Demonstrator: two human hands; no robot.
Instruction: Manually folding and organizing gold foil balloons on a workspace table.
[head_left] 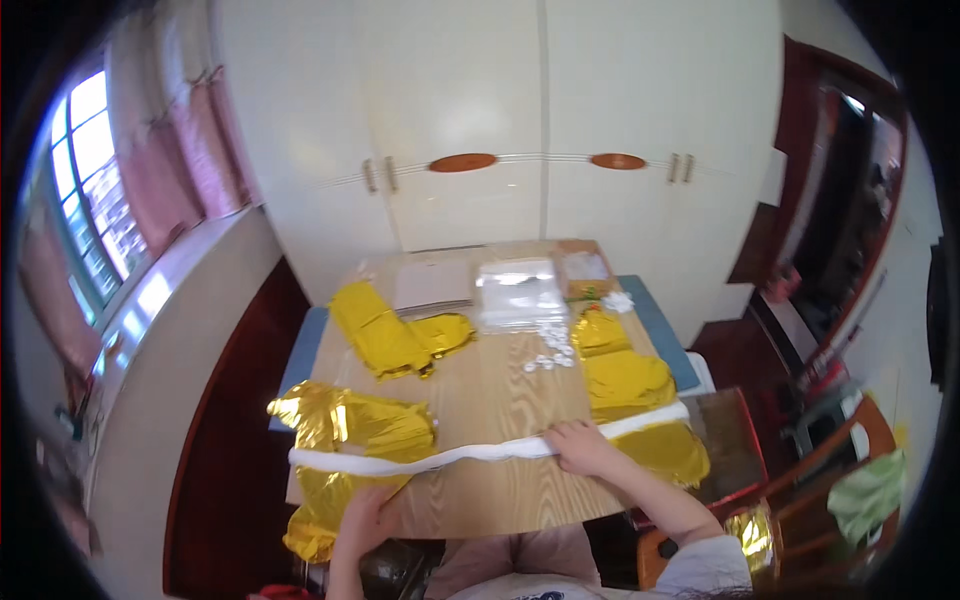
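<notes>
A long white padded strip (480, 453), soft and slightly wavy, lies across the near part of the wooden table. My right hand (580, 447) rests over it right of centre, fingers curled around it. Beneath the strip's left part is a crumpled gold foil piece (345, 420), which hangs toward the near edge. My left hand (368, 512) is at the foil's near side, with its fingers bent in against the foil; their tips are partly hidden. Under the strip's right end lies another gold foil piece (630, 385), spreading past the table edge.
Farther back lie another gold foil piece (385, 335), a flat pale stack (432, 285), clear plastic bags (518, 292), small white rings (552, 350) and a cardboard box (590, 262). White cabinets (460, 90) stand behind the table. A wooden chair (800, 510) is at right.
</notes>
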